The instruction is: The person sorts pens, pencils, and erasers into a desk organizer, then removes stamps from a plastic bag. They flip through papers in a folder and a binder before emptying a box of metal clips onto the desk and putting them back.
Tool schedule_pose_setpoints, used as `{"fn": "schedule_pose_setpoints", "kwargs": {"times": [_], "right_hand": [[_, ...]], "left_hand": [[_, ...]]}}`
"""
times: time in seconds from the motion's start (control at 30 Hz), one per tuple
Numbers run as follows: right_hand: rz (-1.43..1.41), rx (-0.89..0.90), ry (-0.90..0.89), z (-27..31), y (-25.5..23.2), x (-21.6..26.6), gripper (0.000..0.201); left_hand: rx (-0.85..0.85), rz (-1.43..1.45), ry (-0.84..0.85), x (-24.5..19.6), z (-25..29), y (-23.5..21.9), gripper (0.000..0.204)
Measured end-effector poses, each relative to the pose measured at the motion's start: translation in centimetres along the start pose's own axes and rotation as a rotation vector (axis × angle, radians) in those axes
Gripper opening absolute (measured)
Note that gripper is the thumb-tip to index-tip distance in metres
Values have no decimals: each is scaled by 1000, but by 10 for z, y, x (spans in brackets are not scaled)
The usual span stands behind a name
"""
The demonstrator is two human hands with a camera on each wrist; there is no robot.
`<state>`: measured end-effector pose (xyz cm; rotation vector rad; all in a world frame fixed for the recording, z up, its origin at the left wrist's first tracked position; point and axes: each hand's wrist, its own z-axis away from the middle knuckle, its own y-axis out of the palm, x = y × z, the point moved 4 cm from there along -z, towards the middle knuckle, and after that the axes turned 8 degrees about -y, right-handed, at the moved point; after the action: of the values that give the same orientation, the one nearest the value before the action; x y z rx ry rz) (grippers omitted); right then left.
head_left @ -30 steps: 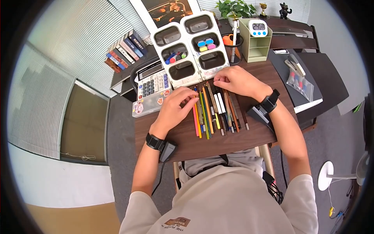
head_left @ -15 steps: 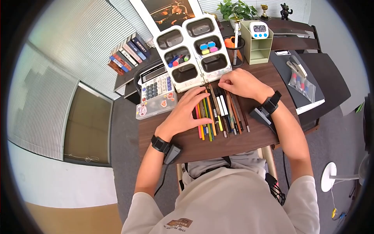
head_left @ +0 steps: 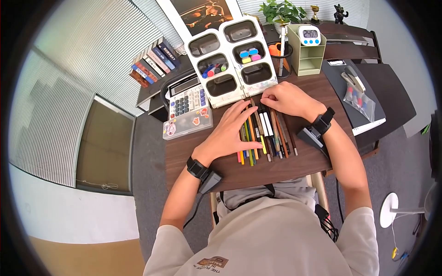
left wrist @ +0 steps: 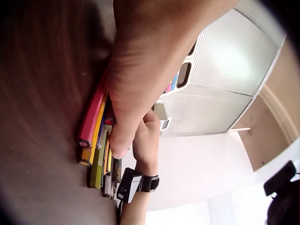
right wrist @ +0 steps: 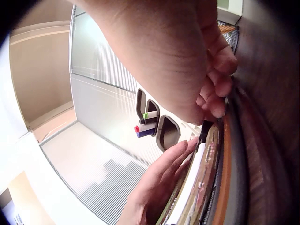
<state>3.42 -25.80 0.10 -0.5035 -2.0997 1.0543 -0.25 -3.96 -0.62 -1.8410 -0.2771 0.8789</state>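
Observation:
Across the table lies a row of colored pencils [head_left: 251, 158], pens and white markers [head_left: 267, 124], side by side. My left hand [head_left: 228, 131] spreads over the left part of the row, its thumb reaching across the pencils toward a yellow-tipped one and its fingers near their far ends. In the left wrist view, the thumb lies against the bundle beside a thick red pencil [left wrist: 91, 126]. At the far ends on the right, my right hand [head_left: 292, 99] has its fingers curled in. The right wrist view shows its fingertips right at a black cap [right wrist: 205, 130].
Behind the pencils stands a white organizer [head_left: 228, 99] with markers and highlighters in its compartments. A calculator [head_left: 186, 103] and clear case [head_left: 188, 125] lie left. A mesh pen cup [head_left: 286, 60], green shelf [head_left: 309, 70] and timer [head_left: 310, 35] stand back right.
My left hand has moved right over the pencils, its fingers and thumb spreading apart. The row is drawn closer together on its left side. My right hand stays almost where it was.

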Motion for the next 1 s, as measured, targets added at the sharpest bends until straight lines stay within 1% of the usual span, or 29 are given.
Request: {"fn": "schedule_pose_setpoints", "kwargs": {"times": [0.13,0.23,0.3,0.33,0.4,0.43,0.5,0.53,0.6,0.63,0.67,0.73,0.77,0.83,0.87,0.93,0.97,1.0], "right_hand": [[-4,0,0,0,0,1,21],[5,-7,-5,0,-1,2,21],[2,-52,-42,-1,-3,5,20],[1,-52,-39,-1,-3,8,20],[-179,-74,-73,-5,-5,16,16],[-180,-73,-73,-6,-7,22,16],[-568,56,26,-7,-1,32,19],[-568,56,26,-6,0,36,19],[-849,190,98,-4,9,43,31],[-871,237,58,-3,8,49,37],[-872,237,59,-4,10,50,37],[-917,216,14,-5,16,49,40],[-918,215,15,-5,19,46,40],[-980,143,-16,-7,20,43,43],[-980,141,-15,-6,20,43,43],[-1019,126,-15,-7,20,45,44],[-1018,125,-15,-7,20,46,44],[-1004,129,-4,-7,20,47,45]], "left_hand": [[9,6,0,-2,-1,-2,97],[-22,23,-7,-5,0,-11,95],[-124,5,-38,-1,2,-21,94],[-122,7,-37,0,3,-22,94],[-193,107,-58,5,3,-27,94],[-201,126,-55,5,4,-27,96],[-214,172,-57,5,4,-27,98],[-226,218,-57,5,3,-27,99],[-215,241,-59,8,3,-24,101],[-205,263,-60,9,3,-23,104],[-205,263,-61,9,2,-22,104],[-313,209,21,4,2,-27,96],[-312,209,21,2,3,-29,96],[-447,113,146,-8,7,-40,70],[-446,114,147,-5,9,-40,70],[-462,37,240,-7,14,-37,43],[-485,1,252,-12,15,-38,31],[-484,2,252,-12,14,-37,31]]}}
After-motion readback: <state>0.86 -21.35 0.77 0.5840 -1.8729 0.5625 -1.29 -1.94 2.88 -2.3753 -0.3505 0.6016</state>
